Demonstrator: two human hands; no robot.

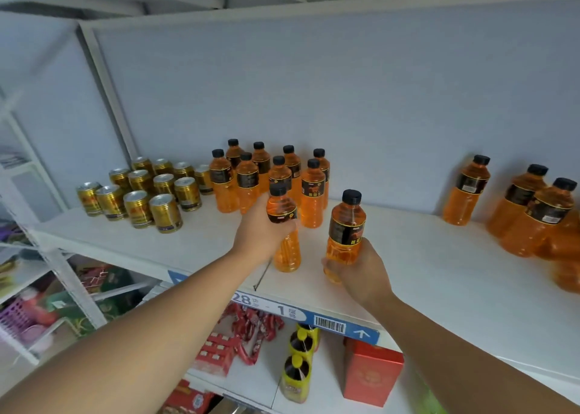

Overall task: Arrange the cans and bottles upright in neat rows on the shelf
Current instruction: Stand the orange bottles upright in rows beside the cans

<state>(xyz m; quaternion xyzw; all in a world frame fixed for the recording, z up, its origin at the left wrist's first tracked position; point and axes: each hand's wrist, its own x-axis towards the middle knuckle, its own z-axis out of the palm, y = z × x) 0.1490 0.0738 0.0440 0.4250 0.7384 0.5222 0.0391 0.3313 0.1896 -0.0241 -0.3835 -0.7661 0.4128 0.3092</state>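
My left hand [259, 236] grips an orange drink bottle [284, 225] with a black cap, upright on the white shelf [439, 272], just in front of a group of several like bottles [270, 175] standing in rows. My right hand [357, 271] holds a second orange bottle [345, 228] by its lower part, upright near the shelf's front. Several gold cans [141, 191] stand in rows at the left. A few more orange bottles [527, 209] stand at the right end, clustered loosely.
A grey back panel rises behind the shelf. A blue label strip [314, 316] runs along the shelf's front edge. Below it are red packets [251, 329], yellow-capped dark bottles [298, 373] and a red box [370, 373]. Another rack with baskets stands at the left.
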